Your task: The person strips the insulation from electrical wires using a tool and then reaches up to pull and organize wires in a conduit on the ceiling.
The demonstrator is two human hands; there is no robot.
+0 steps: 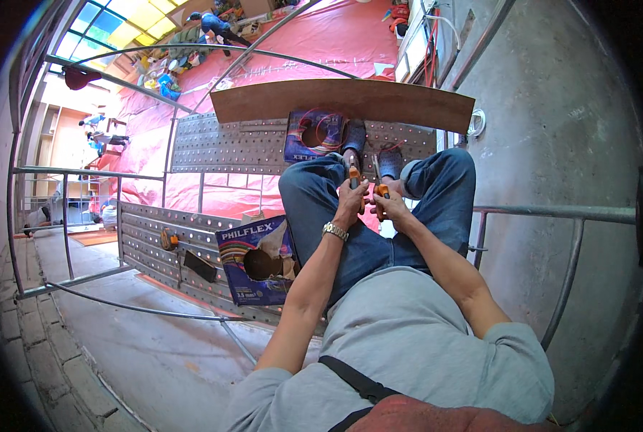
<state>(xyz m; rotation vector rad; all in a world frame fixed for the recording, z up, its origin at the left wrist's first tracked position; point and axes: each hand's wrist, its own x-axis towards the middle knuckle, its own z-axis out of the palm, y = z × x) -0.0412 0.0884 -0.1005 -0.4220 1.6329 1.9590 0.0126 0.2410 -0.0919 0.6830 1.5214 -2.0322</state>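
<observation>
**Two orange-handled tools held over my lap on the scaffold**

I have an orange-handled tool (354, 177) in my left hand (351, 203), grip closed around its handle, and a second orange-handled tool (382, 191) in my right hand (391, 208), fingers wrapped just as tightly. Both sit close together above my knees, near the centre of view; whatever lies between the tips is too small to make out. I judge this as fine work at the tool tips, calling for steady hands held close.

At seven o'clock from my hands, a torn cardboard box (258, 261) rests on the perforated metal plank (191, 252). At twelve o'clock, by my shoes (390, 161), lies a second box (314, 135), with a wooden board (343, 101) beyond it. A scaffold rail (552, 212) runs at three o'clock, against the concrete wall (552, 108).
</observation>
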